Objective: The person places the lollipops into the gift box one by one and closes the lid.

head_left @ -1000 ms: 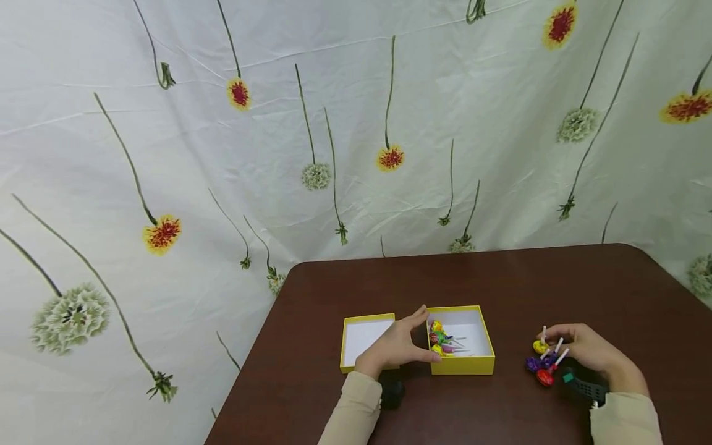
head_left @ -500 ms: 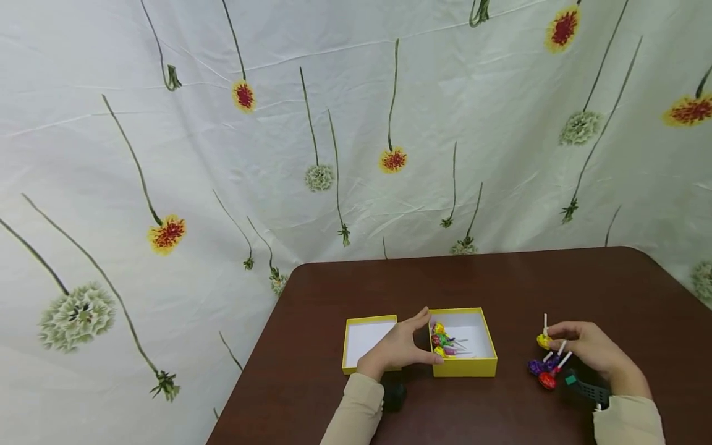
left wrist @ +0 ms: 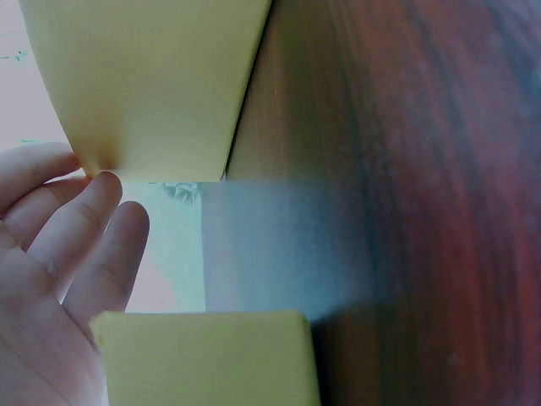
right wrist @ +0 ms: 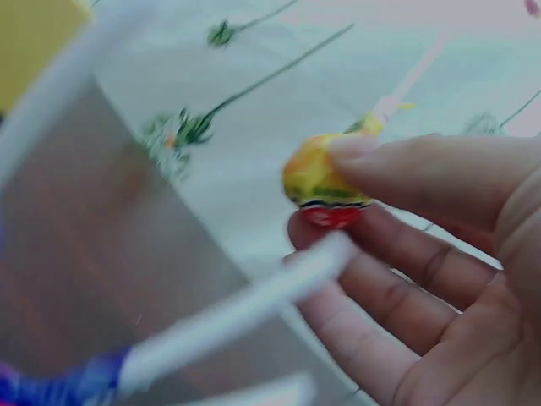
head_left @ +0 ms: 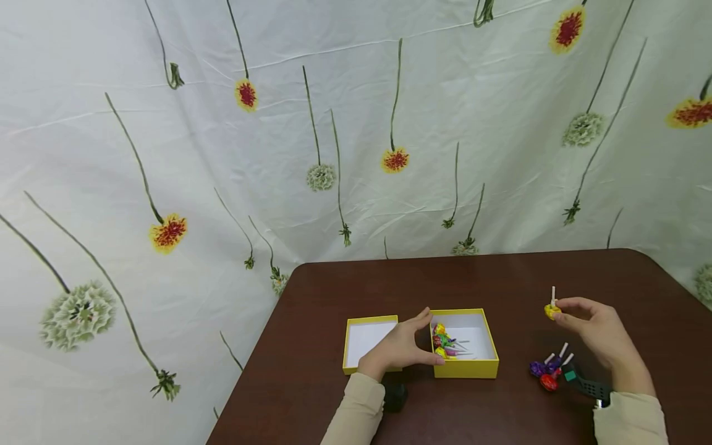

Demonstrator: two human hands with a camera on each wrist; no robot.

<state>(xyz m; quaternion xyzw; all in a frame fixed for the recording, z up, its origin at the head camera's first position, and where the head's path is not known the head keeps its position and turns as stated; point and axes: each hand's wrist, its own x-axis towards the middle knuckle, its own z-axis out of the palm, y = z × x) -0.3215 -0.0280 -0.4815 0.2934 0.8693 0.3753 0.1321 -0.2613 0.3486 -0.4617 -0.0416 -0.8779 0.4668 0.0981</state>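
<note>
My right hand (head_left: 599, 327) pinches a yellow-wrapped lollipop (head_left: 552, 311) between thumb and fingertips, lifted above the table with its white stick pointing up. In the right wrist view, the thumb presses on the yellow and red wrapper (right wrist: 325, 173). Below that hand lies a small group of purple and red lollipops (head_left: 547, 369). My left hand (head_left: 396, 347) holds the yellow box (head_left: 466, 369) at its left side, thumb at the near corner and fingers at the far one. Several lollipops (head_left: 442, 340) lie along the left inside the box, sticks pointing right.
A shallow yellow-rimmed lid (head_left: 367, 337) with a white inside lies left of the box, partly behind the left hand. The brown table (head_left: 500, 278) reaches back to a flowered cloth (head_left: 267, 136).
My right hand has lifted the yellow lollipop up and away from the group on the table. The left hand stays at the box.
</note>
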